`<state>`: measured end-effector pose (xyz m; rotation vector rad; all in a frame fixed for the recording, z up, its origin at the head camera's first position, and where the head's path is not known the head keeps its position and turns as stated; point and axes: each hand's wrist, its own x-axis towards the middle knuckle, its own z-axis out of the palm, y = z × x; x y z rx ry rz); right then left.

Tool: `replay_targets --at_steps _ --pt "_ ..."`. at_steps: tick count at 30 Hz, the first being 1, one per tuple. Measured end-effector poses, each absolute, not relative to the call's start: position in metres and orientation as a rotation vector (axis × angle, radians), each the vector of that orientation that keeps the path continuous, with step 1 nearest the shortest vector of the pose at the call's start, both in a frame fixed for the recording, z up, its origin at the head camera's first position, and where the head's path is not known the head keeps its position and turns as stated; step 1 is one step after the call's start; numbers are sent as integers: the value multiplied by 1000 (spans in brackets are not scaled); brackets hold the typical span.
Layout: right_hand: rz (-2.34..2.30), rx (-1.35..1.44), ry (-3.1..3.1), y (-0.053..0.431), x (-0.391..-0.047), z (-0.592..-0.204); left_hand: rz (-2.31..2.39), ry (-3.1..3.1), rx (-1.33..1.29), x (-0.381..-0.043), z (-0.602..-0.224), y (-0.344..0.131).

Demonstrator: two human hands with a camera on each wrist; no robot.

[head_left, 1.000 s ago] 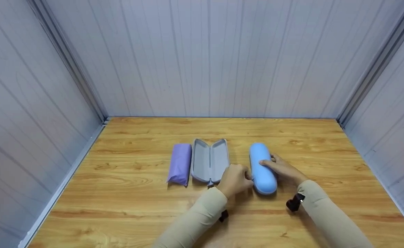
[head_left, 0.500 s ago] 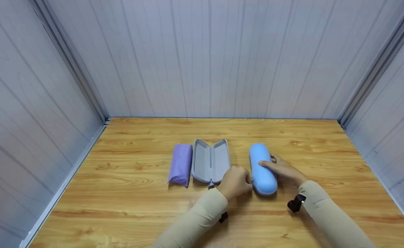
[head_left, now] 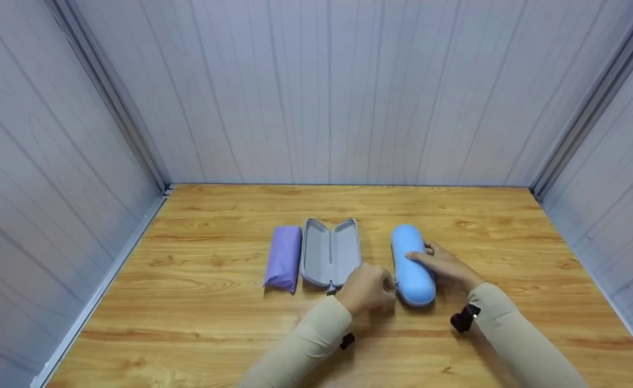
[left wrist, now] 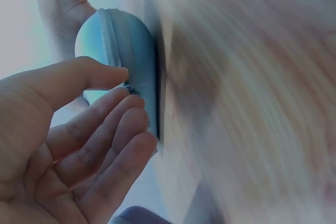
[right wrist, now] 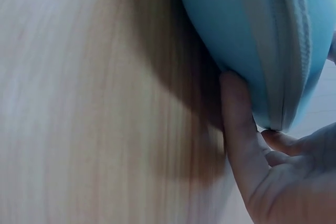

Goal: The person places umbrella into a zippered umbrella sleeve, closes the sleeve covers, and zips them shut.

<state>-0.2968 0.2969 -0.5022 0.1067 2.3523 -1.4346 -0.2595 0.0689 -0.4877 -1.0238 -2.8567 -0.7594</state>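
A light blue zip-up hard case [head_left: 412, 267], shaped like a glasses case, lies closed on the table. My right hand [head_left: 448, 267] grips its right side, thumb on top; in the right wrist view a finger [right wrist: 239, 114] reaches along its lower side by the zip seam. My left hand [head_left: 367, 288] is at the case's near left edge. In the left wrist view its thumb and loosely bent fingers [left wrist: 97, 145] stand slightly apart beside a small dark zip pull [left wrist: 130, 87]. Whether a fingertip touches the pull is hard to tell.
Left of the blue case, a grey zip case [head_left: 331, 253] lies spread open, its near right corner close to my left hand. Beside it is a purple wrapped packet [head_left: 283, 256]. Pale panel walls [head_left: 349, 91] enclose the wooden table [head_left: 198, 302] at the back and sides.
My left hand has drawn back slightly toward me, and its fingertips look more spread. My right hand and the blue case stay nearly in place.
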Motion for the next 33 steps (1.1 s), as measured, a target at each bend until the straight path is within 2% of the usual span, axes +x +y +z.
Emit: replay_targets --at_steps 16,24,33 --pt "-1503 14 2255 295 -297 -508 -1049 -2679 -882 -257 -457 3" --pt "-1460 -13 2341 297 -297 -503 -1037 -2584 -709 -265 -445 -42" --pt "-1451 0 2453 298 -291 -489 -839 -2696 -401 -276 -457 -71"
